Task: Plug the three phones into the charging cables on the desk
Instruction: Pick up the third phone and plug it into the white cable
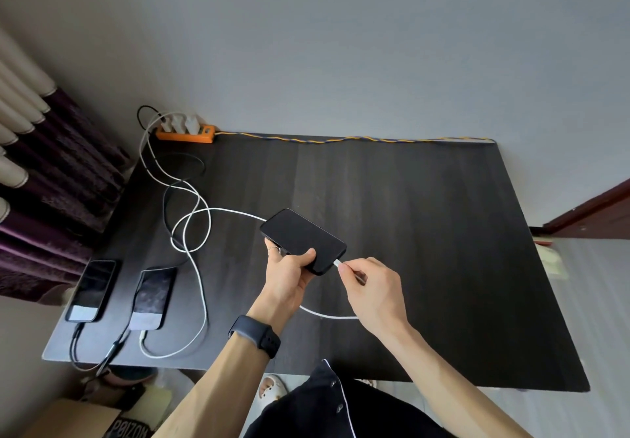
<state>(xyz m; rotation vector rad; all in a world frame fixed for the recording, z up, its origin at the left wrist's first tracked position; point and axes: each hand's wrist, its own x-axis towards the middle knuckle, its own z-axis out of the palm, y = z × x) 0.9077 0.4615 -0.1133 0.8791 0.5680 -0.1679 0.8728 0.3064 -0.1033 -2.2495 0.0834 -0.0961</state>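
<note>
My left hand (289,274) holds a black phone (301,238) above the middle of the dark desk (426,233), screen up. My right hand (370,287) pinches the plug of a white cable (211,211) right at the phone's bottom edge; whether the plug is seated I cannot tell. That cable loops back under my wrists and across the desk. Two more phones lie flat at the desk's front left: one (92,289) with a black cable at its near end, the other (153,298) with a white cable at its near end.
An orange power strip (185,132) with white chargers sits at the far left corner by the wall; a yellow-blue twisted cord (341,139) runs along the back edge. Dark curtains hang at left. A cardboard box and a slipper lie on the floor below the desk's front edge.
</note>
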